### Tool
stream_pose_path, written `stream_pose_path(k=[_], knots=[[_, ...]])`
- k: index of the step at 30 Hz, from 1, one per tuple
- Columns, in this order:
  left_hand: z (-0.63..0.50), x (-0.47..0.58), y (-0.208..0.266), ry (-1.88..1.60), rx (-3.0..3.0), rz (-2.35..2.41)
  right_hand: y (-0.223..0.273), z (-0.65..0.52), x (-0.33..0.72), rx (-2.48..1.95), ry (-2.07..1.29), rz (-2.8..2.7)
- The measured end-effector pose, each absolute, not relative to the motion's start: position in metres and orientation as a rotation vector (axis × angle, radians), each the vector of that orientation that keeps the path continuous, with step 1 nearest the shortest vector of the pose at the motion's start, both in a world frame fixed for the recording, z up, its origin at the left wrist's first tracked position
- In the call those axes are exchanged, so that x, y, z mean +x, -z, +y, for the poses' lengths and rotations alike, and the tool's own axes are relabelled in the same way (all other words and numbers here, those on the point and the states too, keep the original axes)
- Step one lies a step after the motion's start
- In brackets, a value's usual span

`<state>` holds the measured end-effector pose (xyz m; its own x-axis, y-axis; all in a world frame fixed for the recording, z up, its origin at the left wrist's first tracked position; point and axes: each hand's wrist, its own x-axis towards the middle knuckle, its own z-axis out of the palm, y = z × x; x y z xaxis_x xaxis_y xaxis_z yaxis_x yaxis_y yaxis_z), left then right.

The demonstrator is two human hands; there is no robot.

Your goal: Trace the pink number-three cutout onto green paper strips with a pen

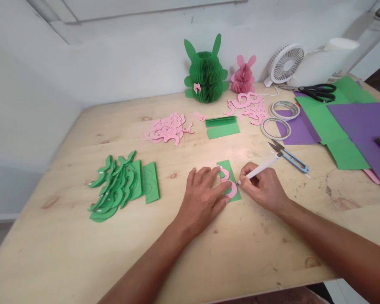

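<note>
A pink curved paper cutout [232, 190] lies on a small green paper rectangle [236, 196] near the middle of the table. My left hand [202, 192] rests on them with fingers spread, its fingertips pressing the cutout down. In my right hand [262, 185] is a white pen [262, 166], gripped between thumb and fingers. Its tip touches down at the cutout's right edge. Left of my hands sit a pile of green paper cutouts [117, 190] and a green rectangle with pencilled outlines [151, 183].
Behind my hands are pink cutouts [167, 128], folded green paper [222, 128], a green paper rabbit [207, 76] and a pink one [242, 78]. Thread snips [291, 158], tape rolls [276, 128], black scissors [318, 90], purple sheets [361, 131] and a fan [286, 64] occupy the right.
</note>
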<state>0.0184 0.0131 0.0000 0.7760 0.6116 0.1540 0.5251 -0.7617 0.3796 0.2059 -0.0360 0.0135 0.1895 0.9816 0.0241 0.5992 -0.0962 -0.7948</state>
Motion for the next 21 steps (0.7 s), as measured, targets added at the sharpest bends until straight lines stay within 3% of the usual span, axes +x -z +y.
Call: stream_pose_path(k=[10,21], knots=[[0.012,0.019,0.001,-0.394,2.665,0.871,-0.012,-0.036,0.208,-1.71,-0.759,-1.34],[0.013,0.018,0.004,-0.43,2.68,0.861,-0.003,-0.039,0.207,-1.638,-0.721,-1.554]])
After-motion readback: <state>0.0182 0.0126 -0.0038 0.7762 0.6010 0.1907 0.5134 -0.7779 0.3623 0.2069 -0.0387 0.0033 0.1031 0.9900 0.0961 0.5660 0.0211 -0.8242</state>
